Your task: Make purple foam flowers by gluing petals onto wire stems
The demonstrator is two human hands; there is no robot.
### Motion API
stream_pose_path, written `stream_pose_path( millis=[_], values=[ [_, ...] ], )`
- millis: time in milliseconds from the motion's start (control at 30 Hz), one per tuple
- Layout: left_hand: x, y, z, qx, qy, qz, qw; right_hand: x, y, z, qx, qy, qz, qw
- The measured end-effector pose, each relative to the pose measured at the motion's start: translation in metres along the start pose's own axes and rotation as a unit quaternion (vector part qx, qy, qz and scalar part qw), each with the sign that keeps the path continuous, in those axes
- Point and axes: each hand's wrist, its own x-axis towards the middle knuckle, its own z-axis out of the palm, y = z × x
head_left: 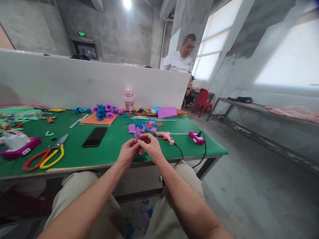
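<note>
Both my hands meet over the front edge of the green table. My left hand and my right hand pinch a small purple felt piece between their fingertips. Just beyond them lie loose purple and blue felt petals. A pink glue gun lies to the right of my right hand, its black cord running off the table edge. Finished blue and purple felt flowers sit on an orange sheet further back.
A black phone lies left of my hands, with red and yellow scissors further left. A pink bottle stands by the white partition. A pink power adapter sits at the right. A person sits behind the partition near a red chair.
</note>
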Motion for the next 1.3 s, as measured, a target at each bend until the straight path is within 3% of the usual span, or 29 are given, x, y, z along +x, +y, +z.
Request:
stream_pose_path(
  millis=[167,400,633,1300],
  values=[
    [-0.001,0.001,0.001,0.002,-0.002,-0.003,1.000,0.002,0.000,-0.002,0.039,-0.001,0.018,0.999],
    [-0.002,0.007,0.002,0.007,-0.022,-0.010,1.000,0.007,0.006,-0.015,0.111,-0.068,0.087,0.988],
    [-0.003,0.010,0.001,0.040,-0.032,-0.029,0.998,0.009,-0.002,-0.022,0.107,-0.070,0.049,0.991],
    [-0.002,0.002,-0.003,0.084,-0.036,-0.014,0.996,0.008,-0.001,-0.023,-0.065,-0.038,-0.032,0.997]
  ],
)
